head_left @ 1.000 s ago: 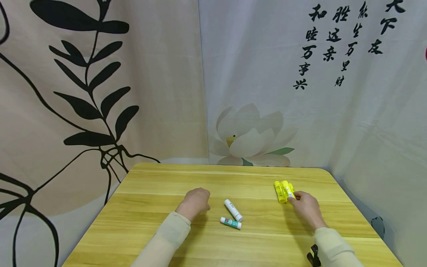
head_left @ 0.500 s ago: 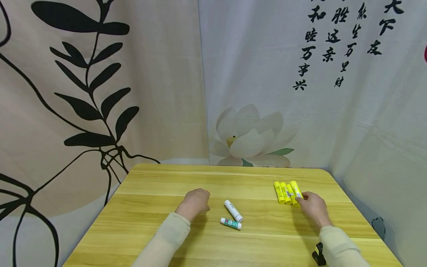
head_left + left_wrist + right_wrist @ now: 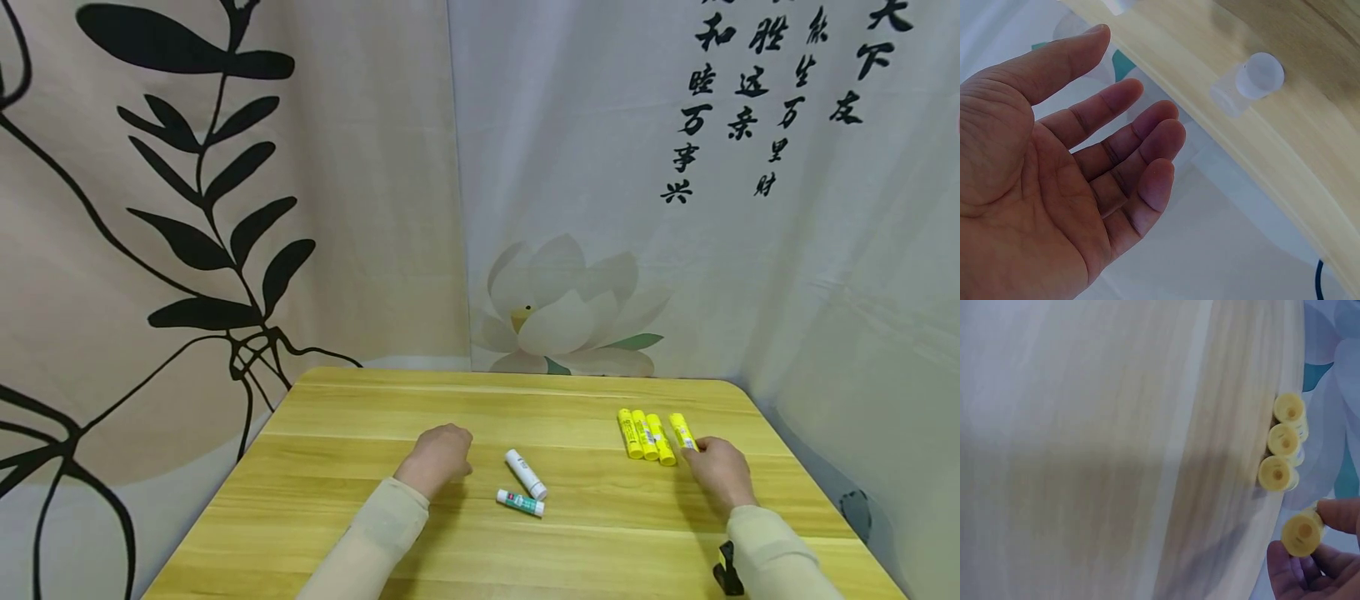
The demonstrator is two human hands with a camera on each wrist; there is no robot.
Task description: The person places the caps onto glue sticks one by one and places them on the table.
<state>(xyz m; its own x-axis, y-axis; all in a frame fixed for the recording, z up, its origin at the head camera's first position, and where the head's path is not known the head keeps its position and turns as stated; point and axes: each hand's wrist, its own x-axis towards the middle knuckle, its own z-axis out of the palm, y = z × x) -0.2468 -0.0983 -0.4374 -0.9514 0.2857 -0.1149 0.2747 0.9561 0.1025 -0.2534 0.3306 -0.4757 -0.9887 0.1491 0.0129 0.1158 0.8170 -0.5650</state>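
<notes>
My right hand (image 3: 720,473) pinches a yellow glue stick (image 3: 682,432) between thumb and fingers, at the right of the table. Just left of it, three more yellow glue sticks (image 3: 645,435) lie side by side, apart from the held one; the right wrist view shows their round ends (image 3: 1284,439). My left hand (image 3: 438,457) holds nothing, its fingers loosely bent in the left wrist view. Nearest to it lie a white glue stick (image 3: 526,474) and a smaller green glue stick (image 3: 520,502) with white ends, close together.
A wooden table (image 3: 337,500) with rounded far corners bears everything. Behind it hang pale curtains (image 3: 375,208) printed with dark leaves, a lotus and black characters. A black strap end (image 3: 727,570) sits at my right wrist.
My right hand has carried the yellow glue stick rightward from over the group, leaving a gap beside the three others. The left hand has stayed in place.
</notes>
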